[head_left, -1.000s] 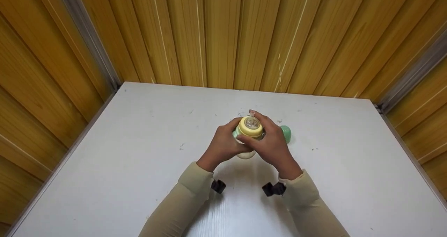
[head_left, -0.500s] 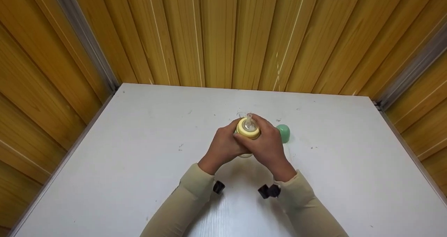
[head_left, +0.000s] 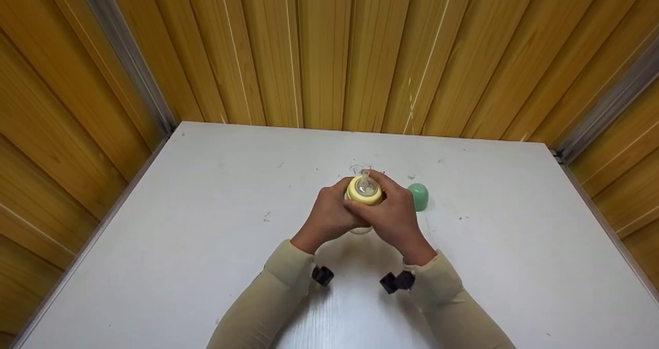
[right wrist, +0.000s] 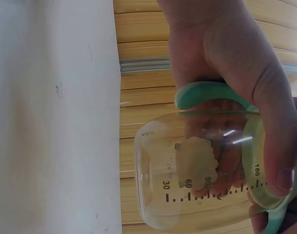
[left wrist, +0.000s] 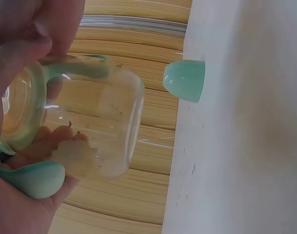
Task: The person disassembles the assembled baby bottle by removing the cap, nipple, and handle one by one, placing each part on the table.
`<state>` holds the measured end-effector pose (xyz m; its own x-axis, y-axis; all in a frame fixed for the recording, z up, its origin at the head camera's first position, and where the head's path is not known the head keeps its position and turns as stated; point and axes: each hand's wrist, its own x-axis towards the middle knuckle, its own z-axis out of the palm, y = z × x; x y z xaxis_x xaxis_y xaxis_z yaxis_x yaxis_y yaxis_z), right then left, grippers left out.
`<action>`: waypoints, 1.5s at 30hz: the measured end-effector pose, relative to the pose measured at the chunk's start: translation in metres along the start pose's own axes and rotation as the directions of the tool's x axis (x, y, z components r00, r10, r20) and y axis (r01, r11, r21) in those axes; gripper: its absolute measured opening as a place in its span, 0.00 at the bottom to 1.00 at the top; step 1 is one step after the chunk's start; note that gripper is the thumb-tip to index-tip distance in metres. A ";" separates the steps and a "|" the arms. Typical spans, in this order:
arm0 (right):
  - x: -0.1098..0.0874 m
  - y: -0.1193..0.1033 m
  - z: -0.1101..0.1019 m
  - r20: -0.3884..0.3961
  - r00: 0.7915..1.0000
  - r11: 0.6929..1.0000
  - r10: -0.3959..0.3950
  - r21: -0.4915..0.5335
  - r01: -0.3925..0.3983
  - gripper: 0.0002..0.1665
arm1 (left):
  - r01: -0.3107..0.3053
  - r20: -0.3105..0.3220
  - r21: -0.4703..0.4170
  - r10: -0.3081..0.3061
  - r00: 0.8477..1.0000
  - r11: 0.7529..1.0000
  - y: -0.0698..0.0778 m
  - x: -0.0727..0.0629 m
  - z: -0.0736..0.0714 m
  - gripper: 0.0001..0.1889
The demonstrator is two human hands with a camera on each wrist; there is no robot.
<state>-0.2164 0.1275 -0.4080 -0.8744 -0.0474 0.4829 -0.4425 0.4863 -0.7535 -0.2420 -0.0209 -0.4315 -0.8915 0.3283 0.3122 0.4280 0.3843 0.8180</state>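
A clear baby bottle [left wrist: 112, 112] is held up off the table between both hands. Its yellow collar [head_left: 363, 194] and clear nipple [head_left: 366, 183] point upward, tilted away in the head view. My left hand [head_left: 329, 211] wraps the bottle from the left, near a green handle [left wrist: 37, 179]. From the right, my right hand [head_left: 392, 211] grips around the collar, thumb across its near side. Measuring marks and a second green handle [right wrist: 207, 93] show in the right wrist view. Palms and fingers hide much of the bottle's middle. Right of the hands stands a green domed cap [head_left: 419, 197].
The white table [head_left: 221, 184] bears small dark scuffs. Wood-pattern panels [head_left: 329, 55] rise behind it and on both sides, with grey metal strips at the corners. Black wrist devices [head_left: 323, 276] sit below each sleeve.
The bottle has shifted slightly left and the right hand has drawn in around the collar. Its far fingers are now lower beside the nipple. The green cap stays on the table.
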 end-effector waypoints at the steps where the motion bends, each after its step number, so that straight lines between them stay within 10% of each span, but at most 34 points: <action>1: 0.000 0.000 0.000 0.007 1.000 1.000 -0.002 0.012 0.002 0.39 | 0.004 0.002 -0.005 -0.004 1.000 1.000 0.000 0.000 0.000 0.36; 25: 0.007 0.009 -0.020 0.256 0.965 0.956 0.053 0.267 -0.123 0.36 | -0.003 0.152 -0.125 0.022 0.988 0.992 -0.005 0.002 -0.010 0.34; 34: 0.011 0.014 -0.024 0.311 0.949 0.907 -0.050 0.413 -0.087 0.35 | -0.007 0.221 -0.171 0.045 0.974 0.985 -0.005 0.002 -0.012 0.34; 45: 0.013 0.023 -0.032 0.433 0.875 0.811 -0.218 0.579 -0.084 0.34 | -0.028 0.354 -0.287 0.133 0.926 0.958 -0.006 0.000 -0.012 0.35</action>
<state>-0.2319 0.1661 -0.4050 -0.7549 -0.5247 0.3934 -0.4003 -0.1065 -0.9102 -0.2464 -0.0331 -0.4307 -0.7158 0.6605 0.2265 0.3918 0.1114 0.9133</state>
